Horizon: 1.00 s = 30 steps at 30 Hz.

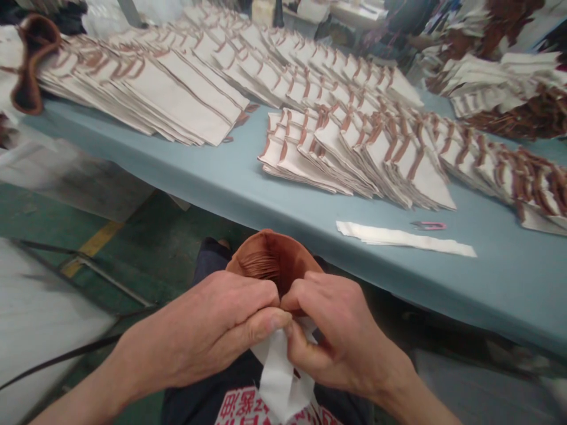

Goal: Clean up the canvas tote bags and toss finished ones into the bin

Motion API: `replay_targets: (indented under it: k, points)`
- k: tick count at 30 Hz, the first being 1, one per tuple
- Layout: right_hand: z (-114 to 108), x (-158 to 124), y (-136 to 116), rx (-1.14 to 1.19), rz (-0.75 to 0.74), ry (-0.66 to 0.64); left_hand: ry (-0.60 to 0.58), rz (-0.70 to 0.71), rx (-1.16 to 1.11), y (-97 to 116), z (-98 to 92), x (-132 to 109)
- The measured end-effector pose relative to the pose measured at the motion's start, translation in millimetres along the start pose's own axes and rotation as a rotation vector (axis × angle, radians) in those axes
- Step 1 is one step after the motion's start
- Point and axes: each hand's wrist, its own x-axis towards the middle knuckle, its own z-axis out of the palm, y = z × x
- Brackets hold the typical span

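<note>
My left hand and my right hand meet over my lap, both closed in a pinch with thumbs nearly touching. White fabric strips hang down from between them, and what exactly lies under the fingertips is hidden. Just beyond the hands, a brown curved piece forms an open pocket against the table edge. Thin brown strips lie bunched inside it. Below the hands, cloth with red printed characters covers part of my lap.
On the blue-green table lie a stack of white strips and pink thread snips. Rows of cream fabric pieces with brown edging spread behind them. A brown band rests at the far left. Dark metal bars stand left of me.
</note>
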Motion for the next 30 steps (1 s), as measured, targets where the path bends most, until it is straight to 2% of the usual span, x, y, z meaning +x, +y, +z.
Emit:
replay_targets:
  k: [3, 5, 8, 10, 12, 16, 19, 23, 25, 27, 30]
  points:
    - [1, -1, 3, 0.060, 0.021, 0.005, 0.004, 0.086, -0.003, -5, 0.3, 5]
    - [5, -3, 9, 0.115, 0.047, 0.023, 0.036, 0.129, 0.056, -13, 7.4, 8]
    - [15, -6, 20, 0.186, 0.086, 0.047, 0.167, 0.193, 0.221, -31, 24.3, 8]
    - [22, -7, 26, 0.200, 0.084, 0.050, 0.245, 0.201, 0.247, -40, 33.5, 6]
    - [27, -9, 28, 0.213, 0.078, 0.033, 0.243, 0.159, 0.140, -45, 37.0, 3]
    - [25, -11, 26, 0.267, 0.048, -0.007, 0.139, 0.070, -0.124, -43, 32.5, -3]
    - [16, -11, 22, 0.332, 0.069, -0.037, 0.116, 0.065, -0.158, -36, 29.8, -4]
    - [5, -8, 19, 0.502, 0.181, -0.197, 0.105, 0.121, -0.198, -30, 30.1, -2]
    - [5, -7, 19, 0.527, 0.166, -0.237, 0.109, 0.128, -0.267, -30, 31.0, -1]
    - [7, -9, 18, 0.456, 0.079, -0.204, 0.119, 0.113, -0.363, -29, 32.9, -1]
    - [9, -15, 15, 0.184, -0.076, -0.103, 0.148, 0.076, -0.466, -28, 37.3, -2]
